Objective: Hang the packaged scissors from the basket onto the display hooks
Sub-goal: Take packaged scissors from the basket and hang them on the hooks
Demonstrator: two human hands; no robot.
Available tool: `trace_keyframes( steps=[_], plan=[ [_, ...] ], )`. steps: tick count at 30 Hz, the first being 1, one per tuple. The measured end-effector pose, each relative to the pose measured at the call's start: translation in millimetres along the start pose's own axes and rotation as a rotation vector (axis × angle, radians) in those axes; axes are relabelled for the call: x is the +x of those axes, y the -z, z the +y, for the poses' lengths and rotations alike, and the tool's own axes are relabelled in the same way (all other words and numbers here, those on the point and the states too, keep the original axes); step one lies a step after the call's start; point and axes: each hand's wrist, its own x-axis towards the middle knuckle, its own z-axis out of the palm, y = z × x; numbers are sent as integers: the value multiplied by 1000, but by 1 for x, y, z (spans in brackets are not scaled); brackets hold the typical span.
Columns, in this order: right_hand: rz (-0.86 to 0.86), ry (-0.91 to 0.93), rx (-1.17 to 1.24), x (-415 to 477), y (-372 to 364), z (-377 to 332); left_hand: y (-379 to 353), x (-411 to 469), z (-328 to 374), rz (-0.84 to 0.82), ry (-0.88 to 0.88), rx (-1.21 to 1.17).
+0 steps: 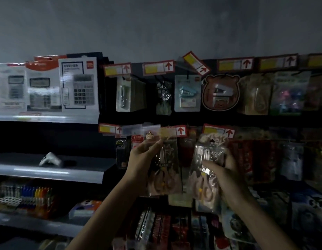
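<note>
"Head view: what is the biggest thing you face?"

"You face the dark display rack [256, 120]. Calculator boxes [78, 83] sit on the shelf to its left."

"Where are the scissors?"

"You hold two packs at the second row. One scissors pack [165, 177] has its top pinched by your left hand [144, 157]. The other scissors pack [205, 177] is just beside it, gripped by your right hand [229, 177]. The pinched top is right under a little red price tag [180, 131]. I cannot tell if either pack is on a hook."

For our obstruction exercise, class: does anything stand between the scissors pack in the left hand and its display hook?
Only the price tag hangs right at the top of the scissors pack that the left hand pinches. The hook itself is hidden in the dark, so I cannot tell more.
</note>
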Motion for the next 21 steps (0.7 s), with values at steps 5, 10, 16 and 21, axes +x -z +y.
trace_keyframes(
  steps=[5, 10, 16, 21],
  plan=[
    [-10, 86, -127, 29, -18, -13, 21, 21, 17, -71, -28, 11],
    [-34, 40, -177, 50, -39, -24, 37, 41, 35, -118, -41, -67],
    [-26, 156, -138, 59, -77, -44, 39, 64, 54, -186, 17, -140],
    [-99, 213, -266, 79, -97, -65, 31, 80, 66, -229, 19, -164]
  ],
)
